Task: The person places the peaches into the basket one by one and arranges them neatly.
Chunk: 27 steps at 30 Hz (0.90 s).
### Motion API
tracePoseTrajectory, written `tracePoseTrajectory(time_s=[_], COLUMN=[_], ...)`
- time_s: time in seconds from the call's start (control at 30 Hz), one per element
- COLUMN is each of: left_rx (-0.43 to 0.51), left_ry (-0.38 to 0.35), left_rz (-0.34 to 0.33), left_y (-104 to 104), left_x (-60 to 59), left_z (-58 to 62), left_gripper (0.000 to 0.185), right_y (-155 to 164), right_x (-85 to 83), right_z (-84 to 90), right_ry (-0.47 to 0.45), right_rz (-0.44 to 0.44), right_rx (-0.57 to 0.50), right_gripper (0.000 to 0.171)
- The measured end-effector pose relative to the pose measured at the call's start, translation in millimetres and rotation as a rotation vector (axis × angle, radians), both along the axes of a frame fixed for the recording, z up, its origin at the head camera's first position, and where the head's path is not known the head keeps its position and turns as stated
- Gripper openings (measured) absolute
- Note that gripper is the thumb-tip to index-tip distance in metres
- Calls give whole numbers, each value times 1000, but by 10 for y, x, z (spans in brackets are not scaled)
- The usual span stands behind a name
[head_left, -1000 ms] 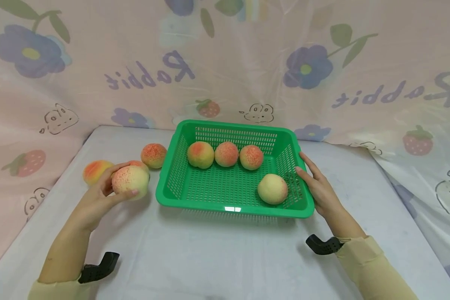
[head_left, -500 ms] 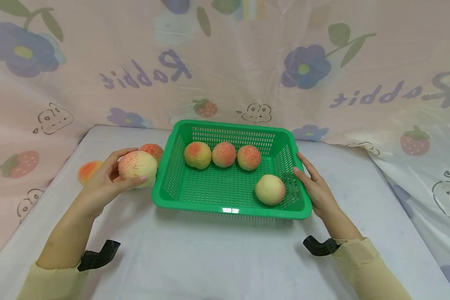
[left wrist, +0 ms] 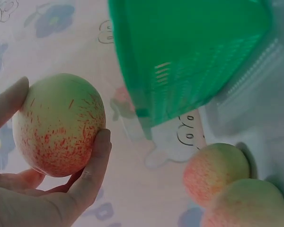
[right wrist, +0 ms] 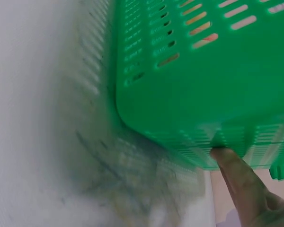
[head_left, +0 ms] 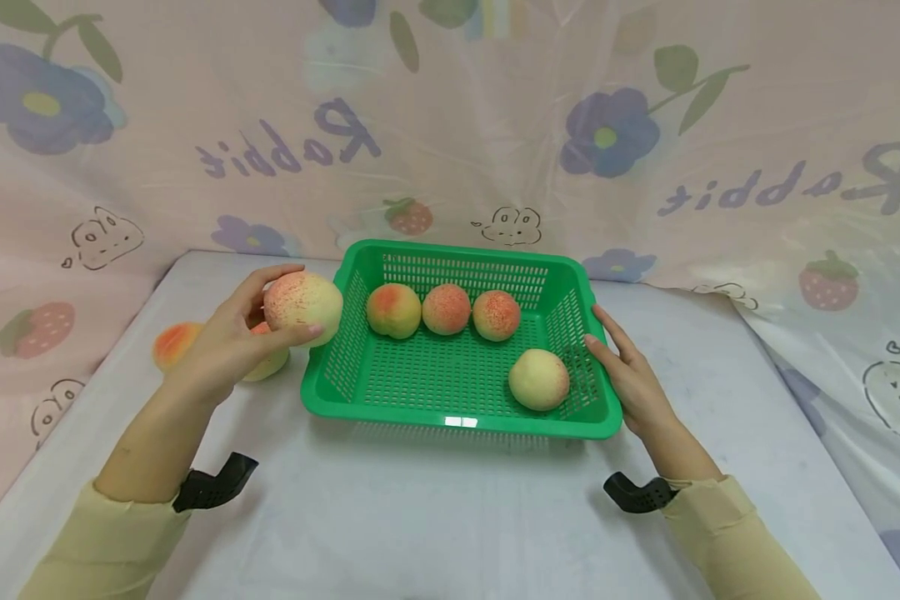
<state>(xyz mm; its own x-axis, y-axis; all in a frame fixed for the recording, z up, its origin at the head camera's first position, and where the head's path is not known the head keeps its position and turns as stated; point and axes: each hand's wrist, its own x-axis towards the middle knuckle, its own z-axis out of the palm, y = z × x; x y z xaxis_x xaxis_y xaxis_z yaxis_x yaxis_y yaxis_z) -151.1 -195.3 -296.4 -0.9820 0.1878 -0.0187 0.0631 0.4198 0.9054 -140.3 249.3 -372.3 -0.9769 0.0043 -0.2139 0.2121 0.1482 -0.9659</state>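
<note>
Peach [head_left: 304, 307] in left hand [head_left: 228, 340], fingers curled round; right hand [head_left: 640, 379] grips green basket [head_left: 390, 416] at rim.

We are wearing a pale yellow left sleeve [head_left: 101, 546] and matching right sleeve [head_left: 742, 537]; near the cuffs [head_left: 141, 505] a left fitting [head_left: 210, 487] and right fitting [head_left: 640, 495], both black, bent and dotted with small holes, are protruding.

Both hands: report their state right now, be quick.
Left hand: closed around a red-speckled peach.
Right hand: holding the green perforated basket at its right end.
</note>
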Motion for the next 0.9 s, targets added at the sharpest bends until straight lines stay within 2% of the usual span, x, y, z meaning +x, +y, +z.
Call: tracePoseTrajectory(time_s=[0.6, 0.9], left_rx=[8, -2], left_ry=[26, -8], left_rz=[-97, -107], left_y=[348, 542], left_x=[-167, -265], left_z=[282, 384], left_gripper=[72, 70], right_y=[4, 10], right_x=[9, 7], right_z=[-16, -9], right_ry=[-1, -1], right_rz=[10, 7], right_rx=[-17, -11], right_gripper=[65, 65])
